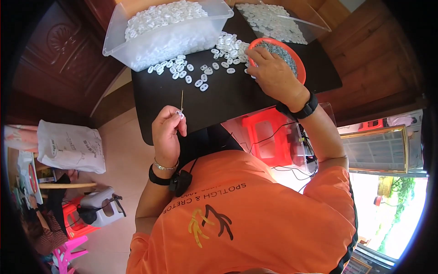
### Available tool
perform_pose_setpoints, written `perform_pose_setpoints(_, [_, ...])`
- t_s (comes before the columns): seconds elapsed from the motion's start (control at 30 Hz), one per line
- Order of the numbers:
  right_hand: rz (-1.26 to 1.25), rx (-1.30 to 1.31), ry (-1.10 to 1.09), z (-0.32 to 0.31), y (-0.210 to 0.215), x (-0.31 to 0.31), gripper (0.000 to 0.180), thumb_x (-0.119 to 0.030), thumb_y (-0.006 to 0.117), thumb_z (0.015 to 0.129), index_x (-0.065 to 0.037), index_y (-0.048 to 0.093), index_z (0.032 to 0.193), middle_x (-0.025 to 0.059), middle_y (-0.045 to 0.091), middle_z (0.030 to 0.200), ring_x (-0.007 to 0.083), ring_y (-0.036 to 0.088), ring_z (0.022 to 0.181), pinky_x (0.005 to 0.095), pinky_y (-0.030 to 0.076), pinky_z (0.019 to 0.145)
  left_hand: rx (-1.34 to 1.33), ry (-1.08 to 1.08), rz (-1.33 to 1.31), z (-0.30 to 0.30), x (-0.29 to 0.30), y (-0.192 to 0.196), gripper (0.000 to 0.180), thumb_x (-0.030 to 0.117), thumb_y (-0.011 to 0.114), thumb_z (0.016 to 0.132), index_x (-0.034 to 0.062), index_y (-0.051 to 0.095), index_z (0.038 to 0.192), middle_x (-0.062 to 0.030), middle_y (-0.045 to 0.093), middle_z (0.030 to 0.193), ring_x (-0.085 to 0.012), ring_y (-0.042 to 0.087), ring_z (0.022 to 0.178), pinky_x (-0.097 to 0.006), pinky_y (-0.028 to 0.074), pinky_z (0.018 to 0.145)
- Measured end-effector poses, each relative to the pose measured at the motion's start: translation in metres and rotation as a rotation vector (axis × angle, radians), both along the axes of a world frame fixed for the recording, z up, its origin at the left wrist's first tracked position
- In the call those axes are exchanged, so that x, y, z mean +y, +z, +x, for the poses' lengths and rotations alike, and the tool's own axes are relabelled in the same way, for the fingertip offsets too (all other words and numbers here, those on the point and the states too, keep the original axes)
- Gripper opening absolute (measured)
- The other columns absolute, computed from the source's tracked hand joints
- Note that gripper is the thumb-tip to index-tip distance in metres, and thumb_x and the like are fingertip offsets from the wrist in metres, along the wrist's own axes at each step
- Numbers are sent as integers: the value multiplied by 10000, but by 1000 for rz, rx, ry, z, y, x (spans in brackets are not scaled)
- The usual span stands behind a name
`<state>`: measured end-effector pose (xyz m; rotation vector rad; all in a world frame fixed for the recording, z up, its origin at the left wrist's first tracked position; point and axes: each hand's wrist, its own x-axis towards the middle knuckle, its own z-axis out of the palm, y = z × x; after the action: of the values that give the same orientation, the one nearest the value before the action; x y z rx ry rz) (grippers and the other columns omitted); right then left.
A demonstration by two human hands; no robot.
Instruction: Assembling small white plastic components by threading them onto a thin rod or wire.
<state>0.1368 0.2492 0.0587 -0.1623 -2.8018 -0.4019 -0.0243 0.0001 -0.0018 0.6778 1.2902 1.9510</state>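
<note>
My left hand [168, 132] is closed near the table's front edge, pinching a small white oval plastic piece [179, 114] with holes. A thin brass-coloured rod [182, 98] stands up from the same pinch. My right hand [276, 78] is over the left side of an orange-red bowl [301, 75] full of small grey metal-looking parts [282, 51]. Its fingers are bent together at the rim; whatever they hold is too small to make out. Loose white oval pieces [199, 83] lie scattered on the dark table [223, 98] between my hands.
A translucent bin [169, 48] heaped with white pieces stands at the table's far left. Behind the bowl sits a clear tray [315, 23] of more white pieces. A red stool [269, 137] is under the table. Farther left are a white sack [70, 146] and another person's arm [41, 218].
</note>
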Motion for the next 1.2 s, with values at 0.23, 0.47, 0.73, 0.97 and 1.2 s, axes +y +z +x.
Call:
perform_pose_setpoints(0.23, [204,-149,5,-11,-4,-6,125,-96,572,793,-8,661,783,114,538,1205,271,491,1145,354,458,823,1,-41,24,-2,-3,-4,153,132,483,875,27,519,770,-18,492,636,-83,432,537,-221,342,517])
perform_pose_setpoints(0.47, [56,-172,30,-28,-8,-16,110,-93,565,804,-19,644,822,105,569,1157,259,498,1141,360,449,878,28,-45,9,-2,-2,-4,160,128,479,879,16,529,775,-17,496,641,-82,432,544,-222,343,527])
perform_pose_setpoints(0.73, [-179,56,65,-26,-2,-17,160,-72,667,734,-51,642,891,85,609,1081,257,567,1034,366,472,857,14,-52,14,-3,-2,-6,162,135,483,875,14,531,778,-22,495,635,-87,437,544,-225,343,533])
perform_pose_setpoints(0.97, [-611,162,8,-22,-19,-29,225,-128,678,786,-41,645,991,114,620,913,283,616,851,367,505,718,74,-50,-28,0,1,-3,162,135,479,876,20,531,774,-23,499,637,-87,440,546,-226,346,534])
perform_pose_setpoints(1.2, [-613,154,-12,-35,-41,-33,154,-134,673,789,-43,632,906,103,615,877,289,620,794,368,503,708,104,-47,-23,1,0,-5,162,133,478,874,24,528,767,-21,503,639,-85,441,544,-224,348,539])
